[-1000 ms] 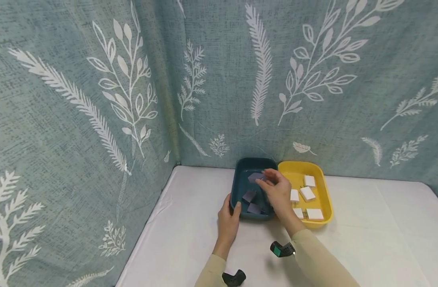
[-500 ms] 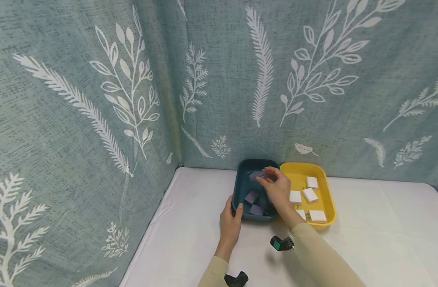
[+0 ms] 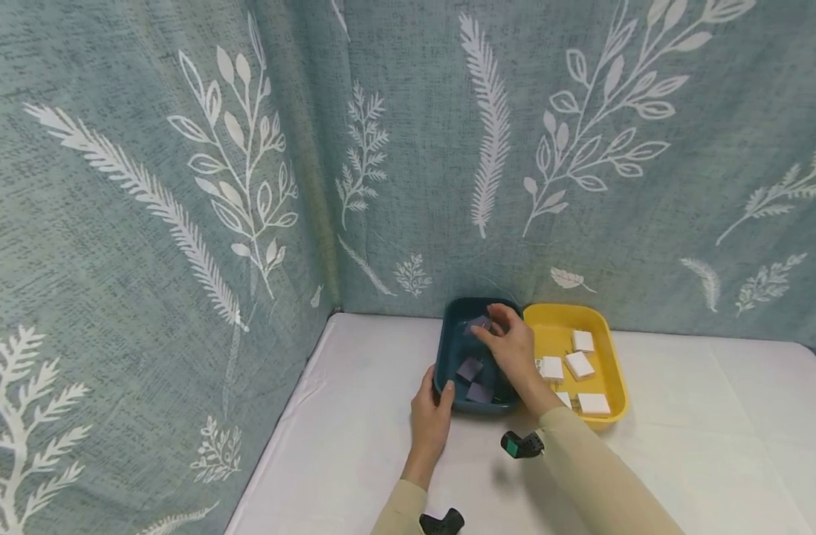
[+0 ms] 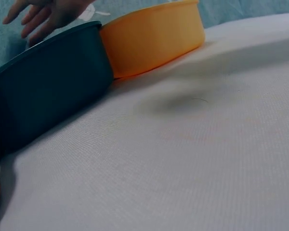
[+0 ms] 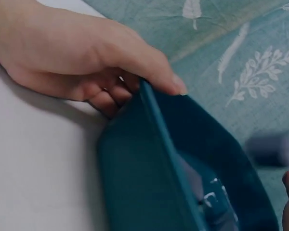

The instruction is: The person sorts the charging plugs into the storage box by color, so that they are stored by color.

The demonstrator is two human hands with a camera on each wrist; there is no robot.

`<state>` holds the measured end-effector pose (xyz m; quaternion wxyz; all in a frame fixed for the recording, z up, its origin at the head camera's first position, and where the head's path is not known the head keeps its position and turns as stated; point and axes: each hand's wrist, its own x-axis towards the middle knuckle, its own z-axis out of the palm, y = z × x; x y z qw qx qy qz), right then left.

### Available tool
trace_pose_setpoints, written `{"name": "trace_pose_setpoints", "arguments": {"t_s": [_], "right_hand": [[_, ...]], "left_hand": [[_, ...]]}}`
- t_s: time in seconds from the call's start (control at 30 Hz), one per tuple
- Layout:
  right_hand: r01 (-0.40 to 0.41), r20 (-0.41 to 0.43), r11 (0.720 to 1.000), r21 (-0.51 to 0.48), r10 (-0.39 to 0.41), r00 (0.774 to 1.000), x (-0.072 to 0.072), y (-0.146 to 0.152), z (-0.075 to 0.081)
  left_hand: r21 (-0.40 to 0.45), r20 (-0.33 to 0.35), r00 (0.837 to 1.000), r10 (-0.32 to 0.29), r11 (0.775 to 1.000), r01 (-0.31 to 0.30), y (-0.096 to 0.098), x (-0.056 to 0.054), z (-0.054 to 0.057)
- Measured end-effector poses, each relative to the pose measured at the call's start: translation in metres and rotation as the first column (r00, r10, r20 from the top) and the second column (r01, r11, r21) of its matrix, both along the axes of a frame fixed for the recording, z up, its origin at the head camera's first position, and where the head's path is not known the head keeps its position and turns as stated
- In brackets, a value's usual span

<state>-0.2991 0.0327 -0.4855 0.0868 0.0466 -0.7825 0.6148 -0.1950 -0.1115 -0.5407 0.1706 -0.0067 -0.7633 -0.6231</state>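
Observation:
My left hand grips the near left corner of a dark teal tray, its thumb on the rim in the right wrist view. My right hand is above the tray's right side. Between its thumb and fingers it pinches a small purple-grey block, which is blurred in the right wrist view. More purple-grey blocks lie at the near end inside the tray, with shiny metallic bits beside them. In the left wrist view the right hand's fingers show above the tray's rim.
A yellow tray stands against the teal tray's right side. Several white blocks with small metallic prongs lie in it. Both trays stand on a white-covered table, close to a green leaf-patterned curtain behind.
My right hand has shifted slightly left and away from me over the teal tray, and the purple-grey block has turned in its fingers. My left hand keeps its hold on the corner.

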Motion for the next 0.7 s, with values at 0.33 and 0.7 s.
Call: {"name": "trace_pose_setpoints", "arguments": {"t_s": [0.33, 0.7], "right_hand": [[0.002, -0.053, 1.000, -0.005, -0.002, 0.999, 0.002, 0.003, -0.003], [0.052, -0.077, 0.994, 0.092, -0.045, 0.996, 0.006, 0.014, 0.004]], "left_hand": [[-0.006, 0.012, 1.000, 0.004, 1.000, -0.004, -0.003, -0.001, 0.002], [-0.012, 0.005, 0.999, 0.052, 0.999, -0.052, -0.006, -0.007, -0.007]]}}
